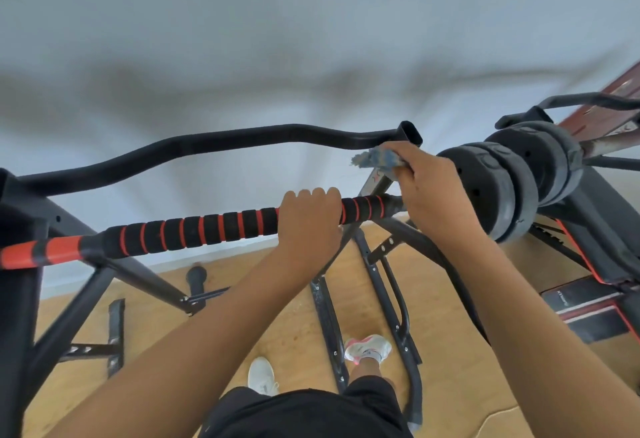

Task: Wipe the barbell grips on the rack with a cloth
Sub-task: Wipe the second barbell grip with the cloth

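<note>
The left hand grips the barbell, fingers curled over the top of the foam grip, which is black with red rings. The grip sleeve extends outward from both sides of this hand: a long section to its left, a short section between the two hands.

The right hand is positioned just beside the left hand, at the end of the grip sleeve nearest the weight plates. Its fingers are curled around a blue-grey cloth; a frayed bunch of the cloth protrudes from the top of the fist. The hand covers the bar at this point, so contact between cloth and bar cannot be confirmed.

The dark weight plates sit immediately to the right of the right hand, mounted on the bar end. Beyond the left hand's long grip section, the bar changes to a red portion that rests on the black rack.

Behind both hands, a curved black bar runs across the frame. Below the forearms are the wooden floor and the person's shoes.
</note>
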A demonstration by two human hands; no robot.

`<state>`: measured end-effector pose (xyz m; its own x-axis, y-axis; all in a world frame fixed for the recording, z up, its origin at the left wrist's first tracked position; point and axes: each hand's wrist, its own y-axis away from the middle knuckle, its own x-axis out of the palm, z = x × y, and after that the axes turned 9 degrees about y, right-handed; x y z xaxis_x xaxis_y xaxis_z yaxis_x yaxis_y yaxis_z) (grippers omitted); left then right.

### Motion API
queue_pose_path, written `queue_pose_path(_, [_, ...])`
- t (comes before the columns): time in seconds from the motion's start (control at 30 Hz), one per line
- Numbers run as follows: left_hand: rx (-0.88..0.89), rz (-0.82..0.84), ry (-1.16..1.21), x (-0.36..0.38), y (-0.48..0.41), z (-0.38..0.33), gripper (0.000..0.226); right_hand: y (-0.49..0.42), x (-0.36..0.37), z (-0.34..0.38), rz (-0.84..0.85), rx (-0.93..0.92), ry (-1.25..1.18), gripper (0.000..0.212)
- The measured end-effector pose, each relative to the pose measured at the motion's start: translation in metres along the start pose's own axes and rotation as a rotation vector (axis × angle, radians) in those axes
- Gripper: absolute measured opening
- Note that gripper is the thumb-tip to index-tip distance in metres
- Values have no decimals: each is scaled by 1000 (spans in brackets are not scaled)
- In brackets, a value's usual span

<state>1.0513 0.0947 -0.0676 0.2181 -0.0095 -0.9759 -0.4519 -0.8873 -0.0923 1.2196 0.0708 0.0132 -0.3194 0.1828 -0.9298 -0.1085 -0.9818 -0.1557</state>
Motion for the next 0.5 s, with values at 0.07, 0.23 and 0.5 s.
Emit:
queue_pose_path(0.07, [-12,-16,-23,5,-1,2,27,-13,18,7,192,-57,130,29])
queue_pose_path(0.23, [-108,124,15,-4,-20,4,7,-1,58,5,277,-75,244,10])
queue_pose_path(0.5, [-252,715,459,-18,-64,28,47,17,60,0,127,-56,-38,38])
